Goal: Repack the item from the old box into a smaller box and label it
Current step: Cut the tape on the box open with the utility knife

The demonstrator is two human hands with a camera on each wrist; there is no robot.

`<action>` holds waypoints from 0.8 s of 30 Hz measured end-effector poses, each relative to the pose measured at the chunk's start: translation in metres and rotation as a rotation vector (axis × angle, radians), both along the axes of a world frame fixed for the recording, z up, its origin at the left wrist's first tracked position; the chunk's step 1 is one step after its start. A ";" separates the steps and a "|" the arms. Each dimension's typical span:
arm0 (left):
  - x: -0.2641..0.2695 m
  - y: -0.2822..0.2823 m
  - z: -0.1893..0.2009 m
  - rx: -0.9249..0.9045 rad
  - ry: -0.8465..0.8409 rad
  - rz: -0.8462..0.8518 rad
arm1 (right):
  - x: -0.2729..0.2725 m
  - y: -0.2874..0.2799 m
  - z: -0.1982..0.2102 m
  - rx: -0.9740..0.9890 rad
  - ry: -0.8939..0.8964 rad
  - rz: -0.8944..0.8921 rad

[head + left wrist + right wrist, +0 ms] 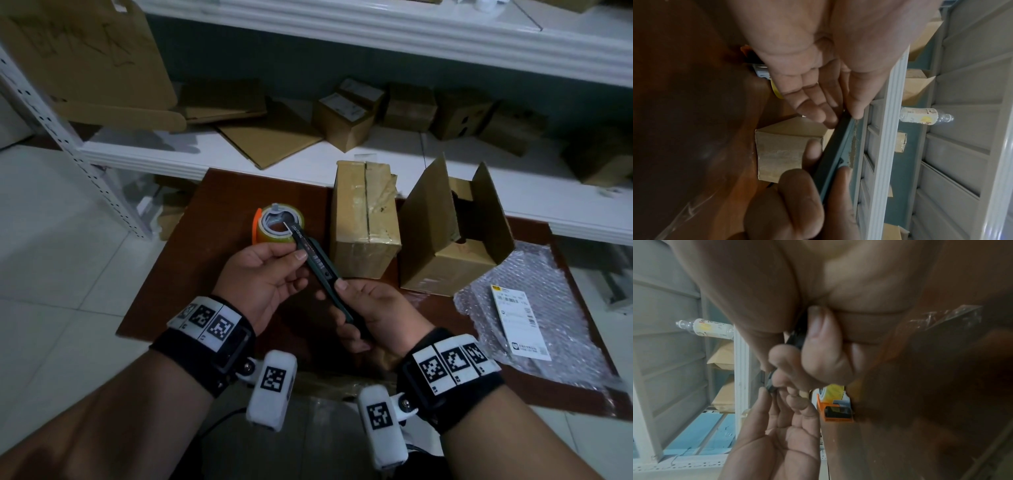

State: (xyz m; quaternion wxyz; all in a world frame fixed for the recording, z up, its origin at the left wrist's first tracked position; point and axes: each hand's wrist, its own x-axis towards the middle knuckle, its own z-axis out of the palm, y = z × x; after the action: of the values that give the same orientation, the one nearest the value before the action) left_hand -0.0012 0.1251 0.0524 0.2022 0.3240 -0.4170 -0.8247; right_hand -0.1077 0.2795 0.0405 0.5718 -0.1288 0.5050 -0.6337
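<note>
Both hands meet above the near part of the brown table [233, 192], sharing one dark green utility knife [320, 270]. The right hand [373, 318] has its fingers wrapped round the knife's rear half with the thumb lying along the top, while the left hand [270, 274] pinches the front end between thumb and fingertips, the remaining fingers loosely bent beneath it. A short length of blade pokes from the knife's tip, which points away from the person, over the tape roll [278, 226]. That roll, yellowish and sitting in an orange dispenser, rests on the table just beyond the knife's tip. To the right of the knife stands the taped-up box [364, 219], its flaps closed and a dark seam running down its top. Beyond that box, further right of the knife, the second box [452, 236] stands open with two flaps raised; something dark lies inside, too shadowed to identify. Furthest right of the knife, a sheet of bubble wrap [548, 291] lies on the table with a white shipping label [522, 323] resting on it. Behind the boxes, a white shelf [445, 154] carries flattened cardboard and several small cartons.
</note>
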 end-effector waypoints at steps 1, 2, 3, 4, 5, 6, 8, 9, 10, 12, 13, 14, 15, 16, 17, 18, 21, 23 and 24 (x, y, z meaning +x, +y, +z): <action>-0.001 0.001 0.000 -0.001 -0.001 -0.002 | -0.001 0.001 0.000 0.002 0.004 0.001; -0.001 0.001 0.000 -0.002 -0.002 -0.002 | -0.001 0.001 0.001 0.003 0.006 0.001; -0.002 0.002 0.000 -0.004 -0.001 -0.003 | -0.002 0.002 0.001 0.005 0.007 0.000; -0.002 0.003 0.000 -0.008 0.000 -0.007 | -0.002 0.003 0.001 0.006 0.010 -0.003; -0.003 0.004 0.000 -0.013 0.003 -0.014 | -0.003 0.004 0.001 0.008 0.016 -0.008; -0.004 0.004 0.001 -0.021 0.004 -0.022 | -0.003 0.005 0.001 0.010 0.027 -0.017; -0.006 0.005 0.002 -0.045 0.002 -0.038 | -0.003 0.006 0.003 0.010 0.058 -0.036; -0.007 0.005 0.003 -0.062 -0.001 -0.040 | -0.004 0.007 0.003 0.012 0.076 -0.054; -0.009 0.005 0.004 -0.081 -0.006 -0.034 | -0.006 0.008 0.003 0.017 0.098 -0.088; -0.012 0.002 0.004 -0.106 -0.020 0.004 | -0.012 0.011 0.004 0.034 0.139 -0.208; -0.014 0.000 0.003 -0.109 -0.028 0.030 | -0.016 0.013 0.006 0.033 0.152 -0.285; -0.016 -0.002 0.002 -0.106 -0.040 0.057 | -0.020 0.015 0.007 0.023 0.171 -0.363; -0.019 -0.003 0.000 -0.102 -0.055 0.080 | -0.024 0.017 0.008 0.014 0.207 -0.433; -0.022 -0.004 -0.002 -0.106 -0.073 0.099 | -0.028 0.019 0.010 0.020 0.270 -0.490; -0.025 -0.004 -0.004 -0.117 -0.088 0.111 | -0.031 0.021 0.012 0.035 0.349 -0.539; -0.029 -0.004 -0.006 -0.133 -0.097 0.113 | -0.033 0.022 0.013 0.044 0.426 -0.580; -0.037 -0.003 -0.009 -0.176 -0.094 0.062 | -0.039 0.020 0.012 0.032 0.517 -0.660; -0.042 -0.001 -0.009 -0.201 -0.067 -0.002 | -0.043 0.017 0.009 0.031 0.551 -0.703; -0.044 0.000 -0.009 -0.209 -0.054 -0.038 | -0.046 0.015 0.006 0.043 0.575 -0.727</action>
State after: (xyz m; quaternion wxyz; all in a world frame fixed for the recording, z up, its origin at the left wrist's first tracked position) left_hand -0.0455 0.1256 0.0432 0.2077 0.3152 -0.5121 -0.7715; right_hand -0.1537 0.2950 0.0465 0.1518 -0.1022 0.6685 -0.7209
